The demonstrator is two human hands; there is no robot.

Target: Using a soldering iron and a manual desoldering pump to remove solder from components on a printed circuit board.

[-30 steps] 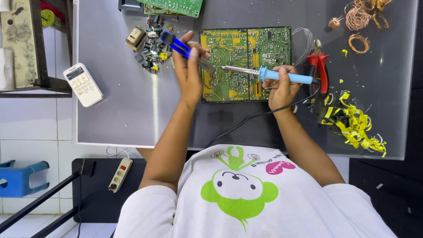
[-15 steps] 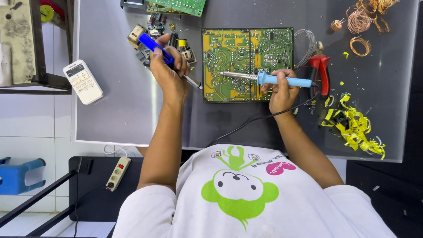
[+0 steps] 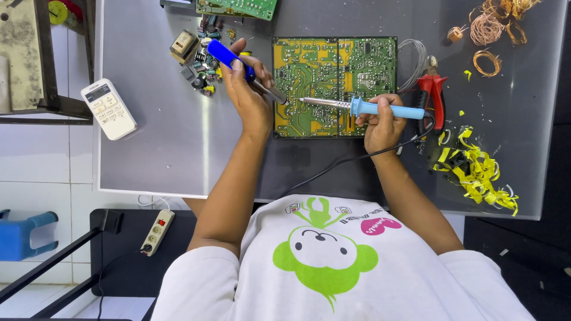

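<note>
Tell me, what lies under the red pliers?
Under the red pliers show the grey table, a black cable and grey wires. Whatever their handles cover stays hidden.

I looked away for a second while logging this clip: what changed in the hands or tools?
The left hand swung its blue desoldering pump out toward the loose components, then back, tip at the circuit board. The right hand kept the soldering iron on the board. Pliers stayed put.

Circuit board (image 3: 335, 86) lies on table (image 3: 166, 154), remote (image 3: 108, 109) left.
</note>
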